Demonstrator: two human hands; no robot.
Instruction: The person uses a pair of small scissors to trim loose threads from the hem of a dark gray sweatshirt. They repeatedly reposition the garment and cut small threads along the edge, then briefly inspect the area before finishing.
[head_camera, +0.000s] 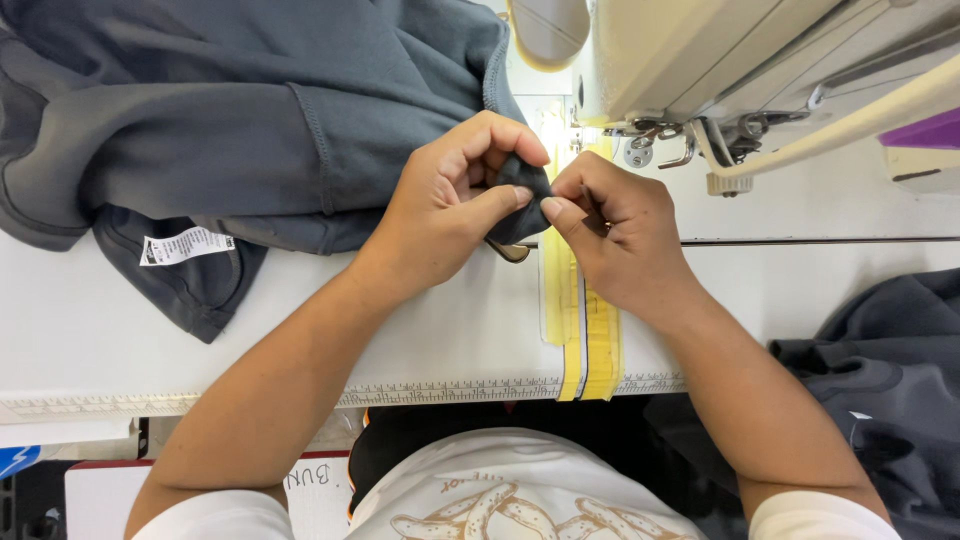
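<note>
My left hand (450, 200) and my right hand (615, 240) meet at the middle of a white sewing table (420, 330), both pinching a small folded piece of dark grey fabric (522, 205) between thumbs and fingers. The piece sits just in front of the presser foot (640, 140) of a cream sewing machine (700, 60). A large dark grey garment (250, 110) lies spread at the left, with a white care label (185, 245) showing on its lower fold.
Yellow tape strips (585, 330) run from the needle area to the table's front edge, where a ruler scale (450, 392) is printed. More dark grey garments (880, 370) are heaped at the right. A purple object (925, 130) sits at the far right.
</note>
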